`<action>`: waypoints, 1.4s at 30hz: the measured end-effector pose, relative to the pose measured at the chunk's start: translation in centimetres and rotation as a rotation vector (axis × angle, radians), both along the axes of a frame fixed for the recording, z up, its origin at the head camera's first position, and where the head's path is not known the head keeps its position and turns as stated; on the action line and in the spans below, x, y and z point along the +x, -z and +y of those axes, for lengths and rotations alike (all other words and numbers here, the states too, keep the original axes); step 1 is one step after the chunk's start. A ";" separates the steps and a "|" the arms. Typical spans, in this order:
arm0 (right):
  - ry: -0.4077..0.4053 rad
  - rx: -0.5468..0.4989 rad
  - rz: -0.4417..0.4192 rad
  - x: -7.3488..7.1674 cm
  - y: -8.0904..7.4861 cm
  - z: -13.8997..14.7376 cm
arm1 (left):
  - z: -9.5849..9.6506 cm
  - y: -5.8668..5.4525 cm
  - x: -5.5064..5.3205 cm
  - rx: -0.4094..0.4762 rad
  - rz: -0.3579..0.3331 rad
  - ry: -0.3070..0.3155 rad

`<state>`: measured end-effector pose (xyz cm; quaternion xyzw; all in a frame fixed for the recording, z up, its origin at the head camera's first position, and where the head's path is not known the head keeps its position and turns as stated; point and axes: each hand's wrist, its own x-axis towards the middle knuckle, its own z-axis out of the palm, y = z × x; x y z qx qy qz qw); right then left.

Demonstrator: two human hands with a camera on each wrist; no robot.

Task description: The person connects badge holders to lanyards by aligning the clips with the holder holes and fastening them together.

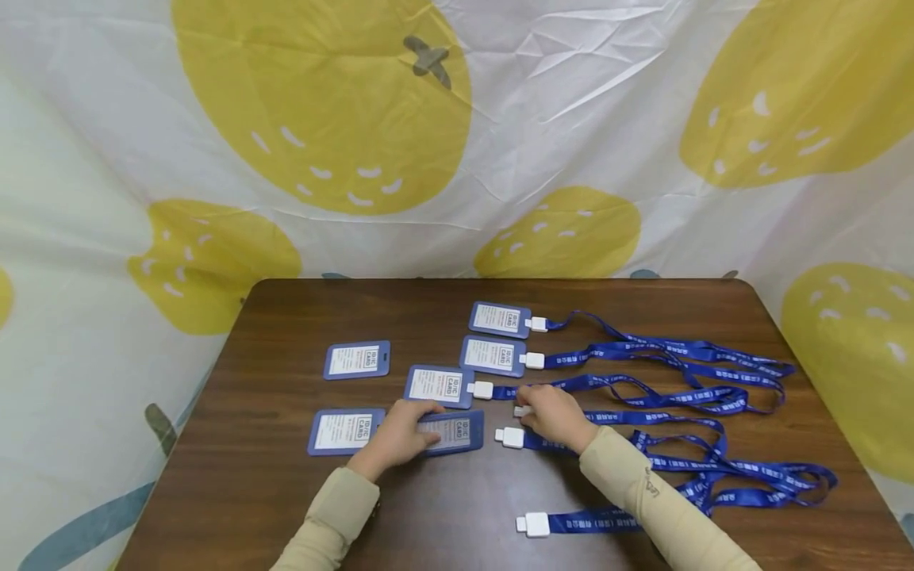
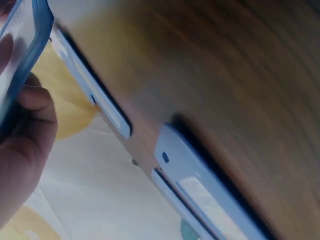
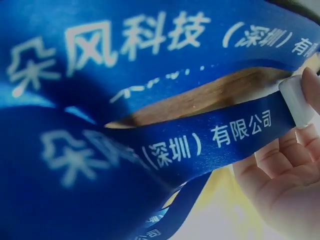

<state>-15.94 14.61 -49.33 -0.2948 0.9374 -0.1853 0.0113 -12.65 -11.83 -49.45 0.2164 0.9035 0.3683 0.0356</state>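
In the head view my left hand (image 1: 400, 436) grips a blue ID card holder (image 1: 457, 432) with a white printed insert, its slotted end pointing right. The left wrist view shows the fingers curled on the edge of that holder (image 2: 22, 60). My right hand (image 1: 555, 414) pinches the white clip of a blue lanyard; in the right wrist view thumb and fingers hold the clip (image 3: 296, 101), and the printed strap (image 3: 220, 135) trails away from it. A gap separates the held holder from the held clip.
Two loose card holders (image 1: 357, 360) (image 1: 346, 432) lie at the left. Several holders joined to lanyards, such as the top one (image 1: 500, 319), lie toward the back. Other lanyard clips (image 1: 510, 438) (image 1: 534, 524) lie near my right arm, their straps looped at the right. A patterned cloth (image 1: 357, 254) hangs behind the table.
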 end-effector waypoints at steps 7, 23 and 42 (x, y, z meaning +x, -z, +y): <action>-0.050 -0.207 0.020 -0.3 -0.5 1.0 | 0.4 -0.8 -0.6 0.292 -0.031 -0.220; -0.091 -0.339 -0.089 -1.1 -2.6 1.4 | 2.4 -1.9 -1.7 0.678 -0.249 -0.346; -0.142 -0.388 -0.132 -1.2 -4.3 1.4 | 4.3 -3.6 -1.6 0.644 -0.212 -0.260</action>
